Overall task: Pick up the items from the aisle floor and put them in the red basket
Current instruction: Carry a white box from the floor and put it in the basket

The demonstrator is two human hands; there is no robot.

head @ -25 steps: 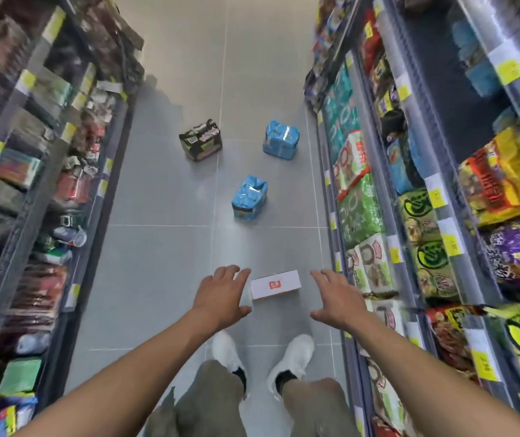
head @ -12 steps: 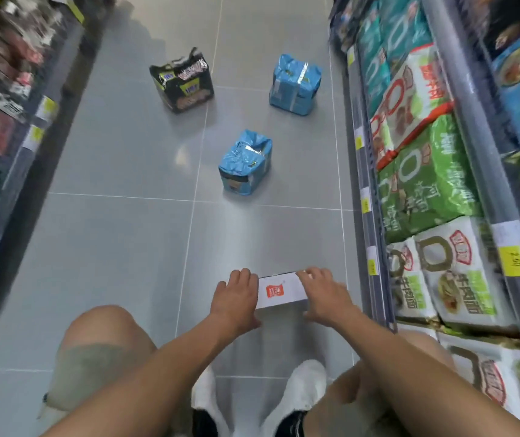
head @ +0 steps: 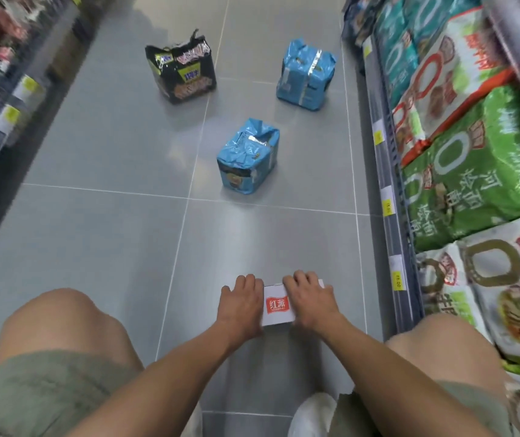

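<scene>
A small white box with a red label lies on the grey floor between my knees. My left hand grips its left end and my right hand grips its right end, fingers curled over the far edge. Farther up the aisle a blue noodle pack stands in the middle. A second blue pack sits beyond it to the right, and a black noodle pack to the left. The red basket is not in view.
Shelves with large green, white and teal noodle bags line the right side, their rail close to my right knee. Darker shelving runs along the left. I am crouched with both knees wide.
I have crouched down toward the floor. Both hands dropped from hovering above the white box to closing on its two ends.
</scene>
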